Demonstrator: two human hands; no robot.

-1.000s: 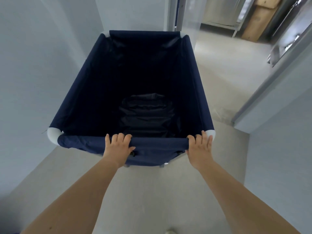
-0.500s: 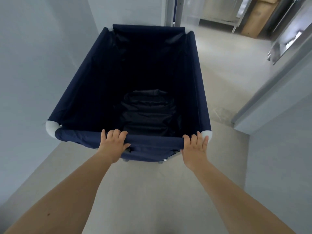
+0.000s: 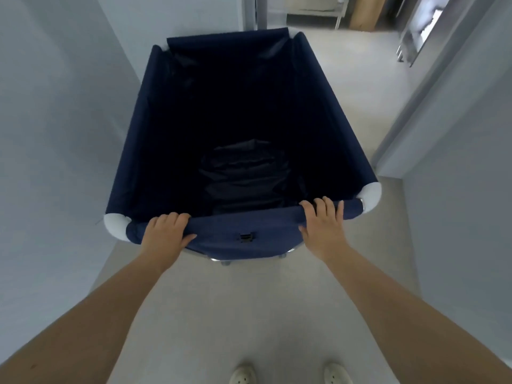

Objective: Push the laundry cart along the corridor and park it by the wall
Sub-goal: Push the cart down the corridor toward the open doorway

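Observation:
A deep laundry cart of navy fabric with white corner pieces fills the middle of the view. Dark folded cloth lies at its bottom. My left hand grips the cart's near rail toward the left corner, fingers curled over the top. On the same rail near the right corner, my right hand holds on too. The cart's left side runs close along the pale left wall, its far end angled slightly right.
A pale wall corner juts in at the right, with an open doorway beyond it. Metal table legs and a wooden board stand at the far end. My two light shoes show at the bottom edge.
The cart has swung so its near end sits further right and its far end points ahead. Both hands stayed on the rail, and my shoes have come into view.

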